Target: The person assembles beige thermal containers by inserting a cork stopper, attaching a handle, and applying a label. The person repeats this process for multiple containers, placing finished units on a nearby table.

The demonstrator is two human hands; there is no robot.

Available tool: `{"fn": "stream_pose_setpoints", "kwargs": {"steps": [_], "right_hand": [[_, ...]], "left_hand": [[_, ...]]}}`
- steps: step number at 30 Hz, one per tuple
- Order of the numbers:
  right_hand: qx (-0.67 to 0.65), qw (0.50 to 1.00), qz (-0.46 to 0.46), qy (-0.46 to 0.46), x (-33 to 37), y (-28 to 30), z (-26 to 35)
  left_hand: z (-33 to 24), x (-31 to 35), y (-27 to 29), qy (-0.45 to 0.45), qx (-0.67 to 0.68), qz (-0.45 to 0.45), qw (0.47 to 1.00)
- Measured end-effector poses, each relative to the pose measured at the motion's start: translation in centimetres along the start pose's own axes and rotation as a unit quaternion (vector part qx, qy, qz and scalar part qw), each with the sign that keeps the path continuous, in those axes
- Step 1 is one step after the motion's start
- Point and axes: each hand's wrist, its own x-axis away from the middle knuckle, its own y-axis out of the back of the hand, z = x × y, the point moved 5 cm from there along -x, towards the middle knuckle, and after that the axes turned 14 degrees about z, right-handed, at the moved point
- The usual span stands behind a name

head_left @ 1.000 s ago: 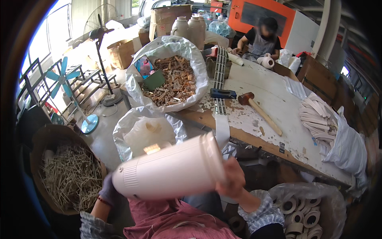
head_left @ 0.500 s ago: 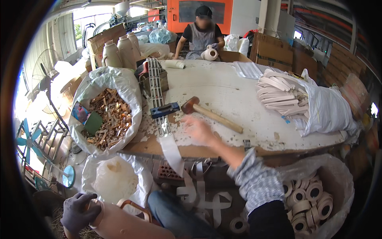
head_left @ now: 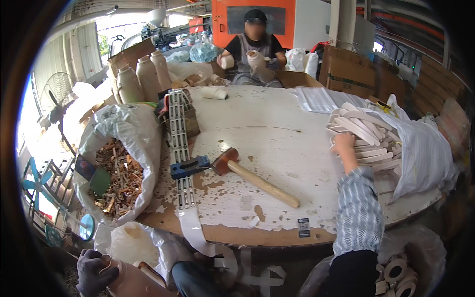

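Observation:
In its grey glove, my left hand (head_left: pixel 94 273) grips the rim of a pink plastic jug (head_left: pixel 133 283) at the lower left. The jug lies tilted beside my leg, with part of a brown handle (head_left: pixel 151 273) showing. My bare right hand (head_left: pixel 345 144) is at the near left side of a pile of pale curved plastic handles (head_left: pixel 368 129), its fingers curled onto one; the fingertips are partly hidden. The pile spills from a white sack (head_left: pixel 425 153). Mid-table lies a mallet (head_left: pixel 262 182) with a wooden shaft, touching or close to a blue block tool (head_left: pixel 190 167) set over a metal-studded strip (head_left: pixel 185 193).
A white sack of copper-coloured pieces (head_left: pixel 153 148) stands at the left. Below right, a bag holds pale rings (head_left: pixel 396 270). Several pale jugs (head_left: pixel 129 84) stand at the back left. Across the table (head_left: pixel 257 114), a person (head_left: pixel 255 47) handles pale jug parts.
My right hand has moved from beside the mallet rightward to the pile of handles. My left hand stays on the jug. The view has shifted, and the person opposite has raised a jug.

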Motion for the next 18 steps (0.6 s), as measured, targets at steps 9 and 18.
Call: {"fn": "stream_pose_setpoints", "kwargs": {"steps": [9, 18], "right_hand": [[-0.061, 0.961, -0.137, 0.233, 21.9, -1.2, -8.0], [-0.250, 0.869, -0.162, 0.396, 26.8, 5.7, 10.7]], "left_hand": [[-2.3, 2.4, -1.9, -0.097, 0.268, 0.129, 0.950], [-7.7, 7.1, 0.8, -0.229, 0.081, -0.003, 0.970]]}}
